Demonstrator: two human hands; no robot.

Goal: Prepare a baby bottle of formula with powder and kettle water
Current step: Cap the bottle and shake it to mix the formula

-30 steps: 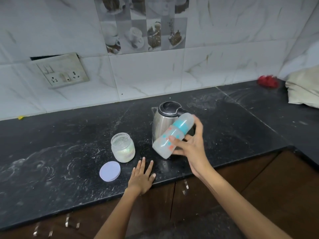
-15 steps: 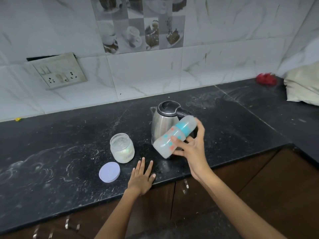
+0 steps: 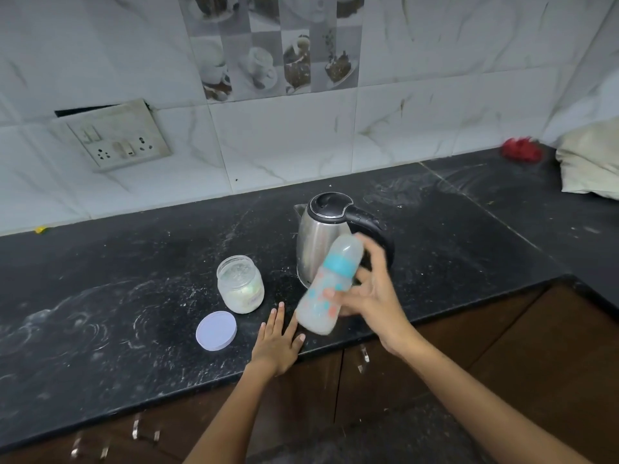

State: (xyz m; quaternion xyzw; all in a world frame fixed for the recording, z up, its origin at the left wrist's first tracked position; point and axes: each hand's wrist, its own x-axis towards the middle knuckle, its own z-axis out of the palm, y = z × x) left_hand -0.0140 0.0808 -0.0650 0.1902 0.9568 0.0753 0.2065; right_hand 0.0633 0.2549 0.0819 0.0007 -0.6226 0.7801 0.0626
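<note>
My right hand (image 3: 375, 296) grips a capped baby bottle (image 3: 330, 284) with a teal collar and cloudy white liquid inside. The bottle is tilted, cap up and to the right, and motion-blurred, just in front of the steel kettle (image 3: 321, 236). An open glass jar of white powder (image 3: 239, 284) stands left of the kettle. Its pale lilac lid (image 3: 216, 330) lies flat in front of it. My left hand (image 3: 276, 341) rests palm down on the black counter (image 3: 100, 296), fingers spread, holding nothing.
The counter's front edge runs just below my left hand, with brown cabinet doors beneath. A wall socket plate (image 3: 115, 140) sits at the back left. A red cloth (image 3: 521, 150) and a beige bag (image 3: 591, 164) lie at the far right corner.
The bottle in my right hand has shifted lower and stands a little more upright, blurred by motion. My left hand stays flat on the counter.
</note>
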